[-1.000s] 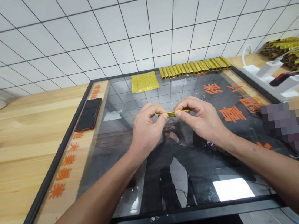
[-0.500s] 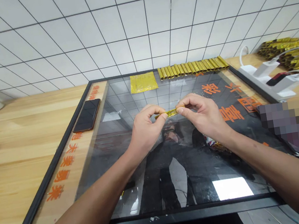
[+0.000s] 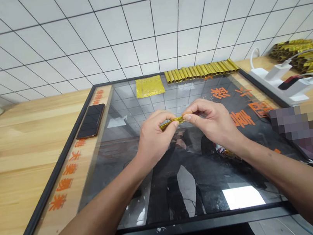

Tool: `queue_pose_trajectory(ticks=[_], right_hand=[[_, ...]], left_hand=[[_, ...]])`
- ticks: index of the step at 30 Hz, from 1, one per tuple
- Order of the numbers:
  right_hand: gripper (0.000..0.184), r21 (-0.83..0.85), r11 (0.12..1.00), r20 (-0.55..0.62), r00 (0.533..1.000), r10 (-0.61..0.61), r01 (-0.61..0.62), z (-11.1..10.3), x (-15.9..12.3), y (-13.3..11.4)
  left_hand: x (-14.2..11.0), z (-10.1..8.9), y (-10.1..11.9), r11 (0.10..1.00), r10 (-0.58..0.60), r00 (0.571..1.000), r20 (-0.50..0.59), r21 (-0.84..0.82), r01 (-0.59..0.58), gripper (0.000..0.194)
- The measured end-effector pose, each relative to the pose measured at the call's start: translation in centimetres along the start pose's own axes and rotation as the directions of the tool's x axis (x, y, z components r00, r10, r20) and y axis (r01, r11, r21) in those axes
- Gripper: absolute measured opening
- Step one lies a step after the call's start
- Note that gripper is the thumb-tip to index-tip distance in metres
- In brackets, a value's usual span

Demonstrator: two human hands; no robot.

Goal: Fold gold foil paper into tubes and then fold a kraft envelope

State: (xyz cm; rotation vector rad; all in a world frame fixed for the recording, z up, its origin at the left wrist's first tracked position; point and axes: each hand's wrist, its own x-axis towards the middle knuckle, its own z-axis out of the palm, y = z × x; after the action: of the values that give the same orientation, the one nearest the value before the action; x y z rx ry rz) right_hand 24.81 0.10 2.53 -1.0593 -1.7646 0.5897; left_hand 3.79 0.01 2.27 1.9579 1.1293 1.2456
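Observation:
A narrow roll of gold foil (image 3: 180,119) is stretched between my two hands, above the framed glass panel (image 3: 158,207). My left hand (image 3: 156,133) pinches its left part between thumb and fingers, with a short end sticking out on the left. At the other end, the thumb and index finger of my right hand (image 3: 208,119) are closed on it. Parts of the roll are hidden by the fingers. Farther back on the glass lies a flat gold foil sheet (image 3: 150,86), and to its right a row of several rolled gold foil tubes (image 3: 201,71).
A dark phone (image 3: 90,121) rests on the panel's left border. At the right stand a white power strip (image 3: 272,86) with chargers and cables, and a pile of gold tubes (image 3: 303,56). A tiled wall (image 3: 137,26) rises behind the wooden table (image 3: 17,154).
My hands have drawn slightly closer together. My left fingers have shifted right along the foil roll, and more of its left end shows.

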Motion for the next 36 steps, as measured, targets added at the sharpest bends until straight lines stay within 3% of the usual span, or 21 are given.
queue_pose_trajectory(ticks=[3, 9, 21, 36], right_hand=[[0.005, 0.071, 0.997, 0.013, 0.999, 0.041, -0.042, 0.4, -0.1, 0.5], [0.013, 0.178, 0.978, -0.003, 0.994, 0.108, -0.106, 0.7, 0.0, 1.3], [0.012, -0.003, 1.000, 0.016, 1.000, 0.006, -0.006, 0.0, 0.0, 0.2], [0.010, 0.100, 0.983, 0.068, 0.987, 0.146, -0.153, 0.6, -0.2, 0.0]], left_hand=[[0.1, -0.1, 0.0, 0.999, -0.028, 1.000, -0.007, -0.031, 0.028, 0.014], [0.4, -0.2, -0.3, 0.987, -0.138, 0.990, -0.029, -0.084, 0.135, 0.013], [0.0, 0.1, 0.0, 0.993, -0.099, 0.995, -0.012, -0.064, 0.098, 0.013], [-0.3, 0.4, -0.5, 1.000, -0.027, 1.000, -0.016, -0.015, 0.027, 0.017]])
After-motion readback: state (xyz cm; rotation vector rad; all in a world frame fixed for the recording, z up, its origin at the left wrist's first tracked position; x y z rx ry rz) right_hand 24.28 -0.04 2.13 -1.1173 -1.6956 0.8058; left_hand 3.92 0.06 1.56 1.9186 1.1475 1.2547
